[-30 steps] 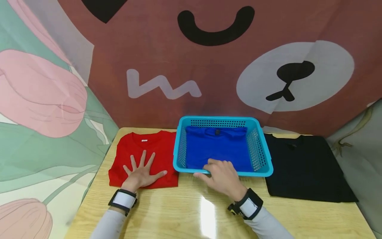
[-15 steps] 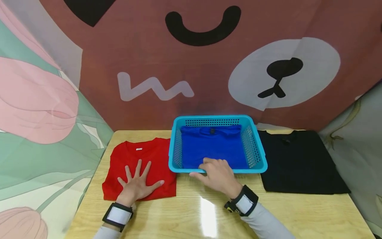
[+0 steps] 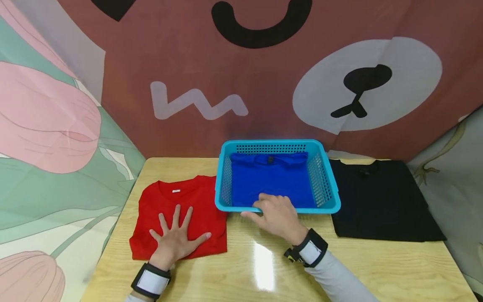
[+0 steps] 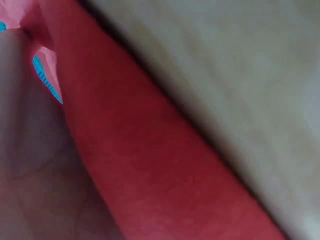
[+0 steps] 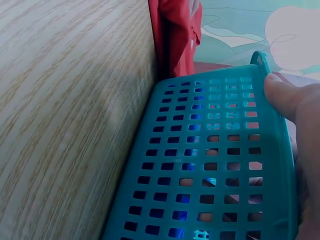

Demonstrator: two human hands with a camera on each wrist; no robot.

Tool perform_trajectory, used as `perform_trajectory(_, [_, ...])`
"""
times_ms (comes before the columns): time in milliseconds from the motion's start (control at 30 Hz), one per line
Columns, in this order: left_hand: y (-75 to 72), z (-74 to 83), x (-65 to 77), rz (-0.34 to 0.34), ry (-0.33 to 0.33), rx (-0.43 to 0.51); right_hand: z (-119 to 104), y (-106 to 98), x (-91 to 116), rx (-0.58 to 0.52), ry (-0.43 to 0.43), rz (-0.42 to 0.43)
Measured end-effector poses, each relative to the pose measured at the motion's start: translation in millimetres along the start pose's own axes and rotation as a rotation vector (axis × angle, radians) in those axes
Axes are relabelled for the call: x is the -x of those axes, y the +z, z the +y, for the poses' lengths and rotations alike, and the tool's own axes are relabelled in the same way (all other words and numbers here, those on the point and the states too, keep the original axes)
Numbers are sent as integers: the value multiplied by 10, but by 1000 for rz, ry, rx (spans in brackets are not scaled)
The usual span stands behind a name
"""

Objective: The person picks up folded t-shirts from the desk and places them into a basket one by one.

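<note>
A folded red T-shirt (image 3: 196,197) lies at the left of the table, and my left hand (image 3: 173,243) rests flat on it with the fingers spread. In the left wrist view, the red cloth (image 4: 145,145) runs beside the palm (image 4: 40,180). My right hand (image 3: 279,218) grips the near rim of a blue plastic basket (image 3: 222,184), thumb outside and fingers over the inside. Through the holes of the basket wall (image 5: 200,145), the right wrist view shows those fingers. Inside the basket lies a folded blue T-shirt (image 3: 271,180), its collar at the far side.
A folded black T-shirt (image 3: 381,201) lies right of the basket, close against it. Behind the wooden table (image 3: 226,277) hangs a brown printed cloth (image 3: 188,138). A floral cloth (image 3: 120,201) borders the left side.
The left hand has drawn the red T-shirt toward the person, so wood shows behind its collar. The right hand keeps its grip on the basket rim; the head view has shifted slightly.
</note>
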State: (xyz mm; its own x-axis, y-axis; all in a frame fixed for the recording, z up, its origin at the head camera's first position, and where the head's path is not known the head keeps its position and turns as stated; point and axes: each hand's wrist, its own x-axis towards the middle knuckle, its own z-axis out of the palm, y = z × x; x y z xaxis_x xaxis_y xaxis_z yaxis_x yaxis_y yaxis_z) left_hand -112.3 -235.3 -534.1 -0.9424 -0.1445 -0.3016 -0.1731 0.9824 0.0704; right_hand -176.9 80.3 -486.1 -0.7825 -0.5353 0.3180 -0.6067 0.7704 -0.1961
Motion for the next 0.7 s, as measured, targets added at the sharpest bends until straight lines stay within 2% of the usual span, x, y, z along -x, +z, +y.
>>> perform_trajectory(167, [47,17,99,-5,-8,0,3,-13,-8,-2,9,-9])
perform_trajectory(467, [65,22,189,-1,-3,-18,2,-26,5,16,13,-16])
perform_trajectory(700, [100,35,326,-10,-4,-36,2,-13,2,16,10,-2])
